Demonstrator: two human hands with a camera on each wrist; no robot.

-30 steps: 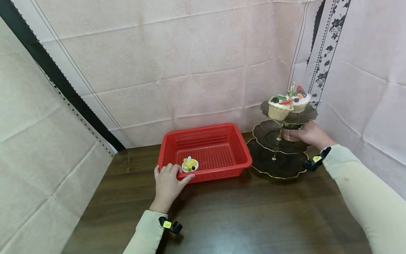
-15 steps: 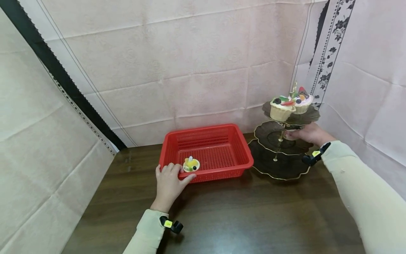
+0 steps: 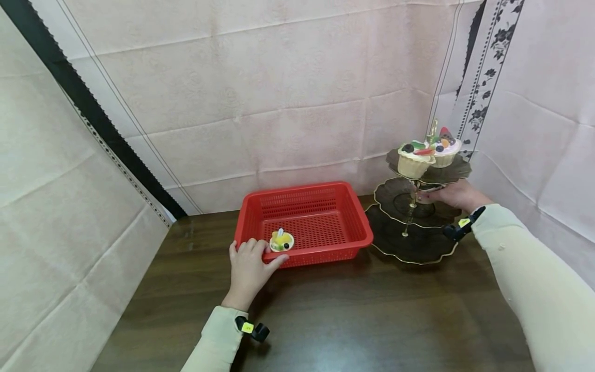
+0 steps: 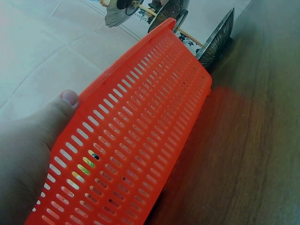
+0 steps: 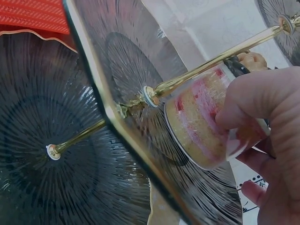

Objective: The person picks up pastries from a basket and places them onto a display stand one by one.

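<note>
Little has moved since 1 second ago: right hand [image 3: 450,195] stays at the middle tier of the 3-tier stand [image 3: 420,206], its fingers a touch further in toward the gold post [image 5: 201,65]; left hand [image 3: 248,261] is unchanged at the red basket [image 3: 304,222]. Right hand's fingers and thumb are curled round a clear dessert cup [image 5: 204,124] with pink and cream layers, which sits on or just above the middle tier, close beside the post; contact with the plate cannot be told. Left hand rests on the basket's near-left corner, fingers bent over the rim, thumb against the outer wall, steadying it. Inside the basket, just beyond those fingers, lies 1 small yellow tart [image 3: 281,241]. 2 cupcakes [image 3: 413,157] stand on the top tier. Dark wood surface [image 3: 353,315] carries basket and stand side by side. Judgement: cup looks light and rigid but smooth-walled, likely slippery, with a soft top; best held round the side wall, kept upright, clear of the post and the tier edge above.
</note>
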